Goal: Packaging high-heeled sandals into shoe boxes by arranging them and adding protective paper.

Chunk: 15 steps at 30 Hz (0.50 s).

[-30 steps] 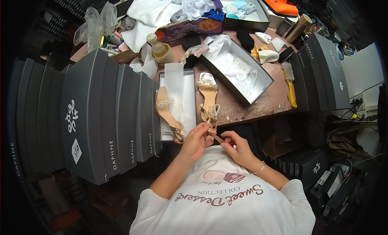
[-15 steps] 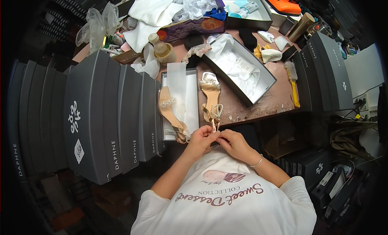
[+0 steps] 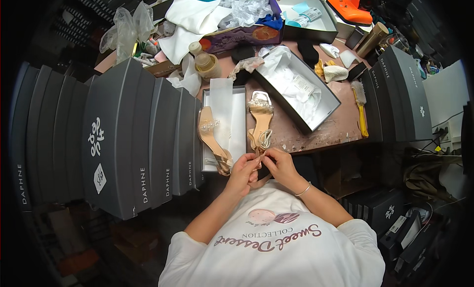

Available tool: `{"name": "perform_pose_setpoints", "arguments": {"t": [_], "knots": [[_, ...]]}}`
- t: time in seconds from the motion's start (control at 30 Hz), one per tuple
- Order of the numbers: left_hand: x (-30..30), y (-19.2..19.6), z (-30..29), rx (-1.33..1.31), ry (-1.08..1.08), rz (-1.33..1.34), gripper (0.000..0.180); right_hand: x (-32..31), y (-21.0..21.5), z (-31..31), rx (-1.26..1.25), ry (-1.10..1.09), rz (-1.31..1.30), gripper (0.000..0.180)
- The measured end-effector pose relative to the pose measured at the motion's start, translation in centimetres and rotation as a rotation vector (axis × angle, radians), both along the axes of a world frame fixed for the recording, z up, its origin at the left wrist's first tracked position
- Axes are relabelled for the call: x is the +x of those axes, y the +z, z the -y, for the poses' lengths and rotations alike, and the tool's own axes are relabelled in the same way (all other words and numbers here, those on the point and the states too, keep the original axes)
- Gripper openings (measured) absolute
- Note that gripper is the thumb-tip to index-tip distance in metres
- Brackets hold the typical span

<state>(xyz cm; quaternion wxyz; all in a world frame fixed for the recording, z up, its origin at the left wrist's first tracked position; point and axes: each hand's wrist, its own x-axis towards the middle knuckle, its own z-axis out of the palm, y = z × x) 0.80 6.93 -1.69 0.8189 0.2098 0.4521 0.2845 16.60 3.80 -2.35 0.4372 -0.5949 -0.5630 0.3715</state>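
A beige-gold sandal (image 3: 261,120) with beaded trim lies on the table edge, its heel end toward me. At that end my left hand (image 3: 242,174) and my right hand (image 3: 281,169) meet, fingertips pinched together on the sandal's thin strap (image 3: 260,151). The fingers partly hide the strap and what is done to it. To the left, the matching sandal (image 3: 208,131) rests on its side in an open shoebox (image 3: 244,124), over white tissue paper (image 3: 221,97).
Dark shoeboxes (image 3: 116,153) stand in a row on the left, more (image 3: 395,99) on the right. An open shoebox (image 3: 328,113) with tissue lies at an angle behind the sandal. Beyond are a yellow-handled brush (image 3: 362,114), a pump bottle (image 3: 205,64) and white cloths (image 3: 190,18).
My hands have shifted slightly and are closer to the sandal's heel end, the right one turned more upright. The pink loop of strap seen before is now mostly covered. The whole view has shifted slightly.
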Motion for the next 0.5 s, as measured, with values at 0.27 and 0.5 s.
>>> {"name": "perform_pose_setpoints", "arguments": {"t": [0.27,0.5], "knots": [[-0.3,0.3,-0.4,0.114,-0.039,0.010,0.021,0.8,1.7,1.0,0.232,-0.135,0.234,0.015],[-0.1,1.7,-1.4,0.217,-0.120,0.058,0.012,1.0,5.3,0.0,0.126,0.040,0.171,0.017]]}}
